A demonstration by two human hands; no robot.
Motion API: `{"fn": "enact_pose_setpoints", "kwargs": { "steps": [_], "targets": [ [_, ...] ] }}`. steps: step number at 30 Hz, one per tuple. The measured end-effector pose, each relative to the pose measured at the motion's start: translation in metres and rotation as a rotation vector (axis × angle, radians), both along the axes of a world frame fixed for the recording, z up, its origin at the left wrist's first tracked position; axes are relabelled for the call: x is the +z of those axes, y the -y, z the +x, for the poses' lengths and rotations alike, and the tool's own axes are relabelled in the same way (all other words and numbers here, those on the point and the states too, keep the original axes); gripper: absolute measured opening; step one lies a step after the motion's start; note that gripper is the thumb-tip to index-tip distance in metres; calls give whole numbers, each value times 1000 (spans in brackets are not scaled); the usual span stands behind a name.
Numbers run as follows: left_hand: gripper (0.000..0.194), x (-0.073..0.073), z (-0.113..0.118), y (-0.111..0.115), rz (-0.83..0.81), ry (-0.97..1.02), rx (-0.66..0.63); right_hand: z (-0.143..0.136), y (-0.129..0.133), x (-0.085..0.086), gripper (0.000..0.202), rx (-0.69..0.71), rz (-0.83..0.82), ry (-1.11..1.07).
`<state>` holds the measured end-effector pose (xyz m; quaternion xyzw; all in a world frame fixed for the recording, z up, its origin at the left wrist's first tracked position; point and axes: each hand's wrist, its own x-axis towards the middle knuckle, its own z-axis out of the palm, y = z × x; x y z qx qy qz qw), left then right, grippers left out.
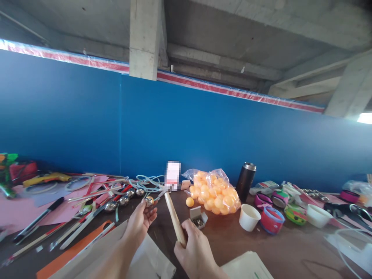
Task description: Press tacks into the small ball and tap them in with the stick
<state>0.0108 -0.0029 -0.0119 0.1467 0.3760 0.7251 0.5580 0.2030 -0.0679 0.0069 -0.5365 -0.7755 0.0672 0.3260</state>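
My left hand (141, 221) is raised over the left-centre of the table, its thumb and fingers closed around a shiny silver ball (149, 201) that looks like a bell. In my right hand (195, 248) is a light wooden stick (174, 217), gripped by its lower end and slanting up and away to the left. Its far end comes near the bundle of pale blue cord (148, 182). Several similar silver balls (124, 200) lie left of my left hand. Just beyond my right hand stands a small open box (198, 217) with small metal pieces inside.
A clear bag of orange balls (213, 193) sits ahead, one loose orange ball (190, 202) beside it. Right of it are a black flask (245, 181), a white paper cup (249, 217) and colourful wristbands (272, 219). Pens, sticks and pink paper (26, 209) crowd the left. A blue partition (203, 128) stands behind.
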Motion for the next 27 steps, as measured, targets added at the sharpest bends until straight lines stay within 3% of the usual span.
{"fn": "enact_pose_setpoints", "kwargs": {
  "steps": [9, 27],
  "targets": [
    [12, -1, 0, 1, 17, -27, 28, -3, 4, 2, 23, 124, 26, 4],
    [13, -5, 4, 0, -12, -162, 31, -3, 5, 4, 22, 95, 36, -8]
  ]
}}
